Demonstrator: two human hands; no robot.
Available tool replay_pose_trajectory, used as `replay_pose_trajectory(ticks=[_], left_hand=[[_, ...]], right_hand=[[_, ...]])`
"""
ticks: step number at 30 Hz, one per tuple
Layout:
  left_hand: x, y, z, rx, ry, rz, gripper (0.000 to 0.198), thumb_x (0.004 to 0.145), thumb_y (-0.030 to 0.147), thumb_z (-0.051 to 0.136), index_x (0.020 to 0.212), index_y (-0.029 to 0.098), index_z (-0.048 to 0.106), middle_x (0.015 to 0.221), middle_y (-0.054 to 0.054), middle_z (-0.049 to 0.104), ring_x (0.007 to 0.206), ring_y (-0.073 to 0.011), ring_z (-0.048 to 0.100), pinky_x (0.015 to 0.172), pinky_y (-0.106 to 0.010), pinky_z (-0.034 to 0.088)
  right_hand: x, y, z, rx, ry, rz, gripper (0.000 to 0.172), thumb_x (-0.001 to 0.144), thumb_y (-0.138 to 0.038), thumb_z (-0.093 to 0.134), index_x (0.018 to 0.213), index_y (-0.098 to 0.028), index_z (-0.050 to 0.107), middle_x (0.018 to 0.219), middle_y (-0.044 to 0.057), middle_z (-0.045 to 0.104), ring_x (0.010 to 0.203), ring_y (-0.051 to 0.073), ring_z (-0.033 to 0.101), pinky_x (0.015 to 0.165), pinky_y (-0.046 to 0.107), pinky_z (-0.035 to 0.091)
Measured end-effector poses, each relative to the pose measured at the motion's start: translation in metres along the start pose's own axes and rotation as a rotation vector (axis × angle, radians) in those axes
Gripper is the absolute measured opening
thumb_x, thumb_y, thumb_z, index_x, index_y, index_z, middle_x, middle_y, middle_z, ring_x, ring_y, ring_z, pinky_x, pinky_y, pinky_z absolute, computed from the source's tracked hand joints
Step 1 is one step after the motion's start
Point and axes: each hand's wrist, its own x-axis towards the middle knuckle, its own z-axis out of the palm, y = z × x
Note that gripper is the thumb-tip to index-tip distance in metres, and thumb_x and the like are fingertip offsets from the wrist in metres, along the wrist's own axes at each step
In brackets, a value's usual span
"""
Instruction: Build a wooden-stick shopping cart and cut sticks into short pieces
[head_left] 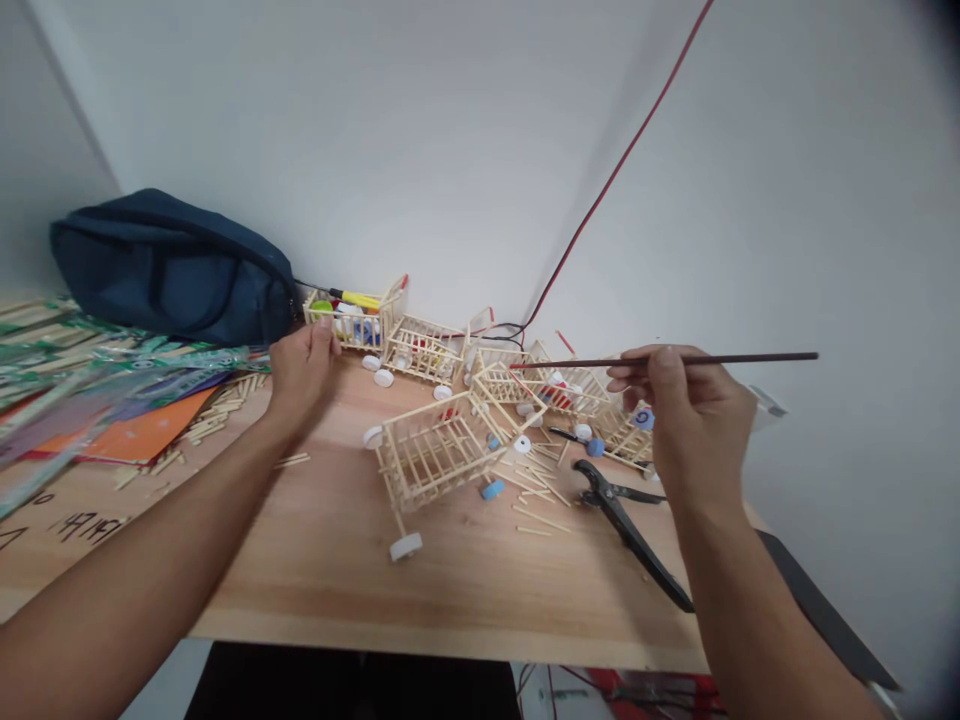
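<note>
My right hand (694, 415) is pinched on a long thin dark stick (739, 358), held level above the right side of the wooden table (322, 560). My left hand (301, 368) reaches to the back, fingers curled against a small cart built of wooden sticks (352, 318) that holds coloured bits. Whether it grips the cart is unclear. A larger stick cart (435, 455) lies tipped over in the middle, with a white wheel (406, 546) on an axle at its front. Several more stick carts (427, 350) stand along the wall.
Black pliers (626, 520) lie right of the tipped cart, among loose sticks (536, 490) and blue and white bottle caps. A dark blue bag (165, 265) sits at the back left. Coloured paper and plastic packets (112, 400) cover the left. A red wire (622, 160) runs up the wall.
</note>
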Motion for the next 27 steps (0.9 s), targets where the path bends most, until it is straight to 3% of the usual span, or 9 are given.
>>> replay_pose_trajectory(ticks=[9,27], left_hand=[[0.001,0.000,0.000,0.014,0.005,0.007,0.046,0.093,0.044,0.033,0.060,0.019,0.053,0.053,-0.001,0.048,0.055,-0.0164,0.048,0.059,-0.030,0.032],[0.001,-0.005,0.001,0.001,0.009,0.035,0.047,0.095,0.045,0.034,0.062,0.019,0.054,0.054,-0.001,0.049,0.054,-0.0160,0.047,0.057,-0.030,0.031]], right_hand=[[-0.001,-0.003,0.000,-0.044,-0.015,-0.026,0.027,0.092,-0.039,0.059,0.084,-0.015,0.069,0.074,0.004,0.070,0.058,0.011,0.061,0.050,0.024,0.045],[-0.006,-0.014,-0.024,-0.191,-0.015,-0.059,0.025,0.092,-0.035,0.059,0.080,-0.018,0.073,0.072,0.002,0.068,0.054,0.011,0.057,0.053,0.027,0.047]])
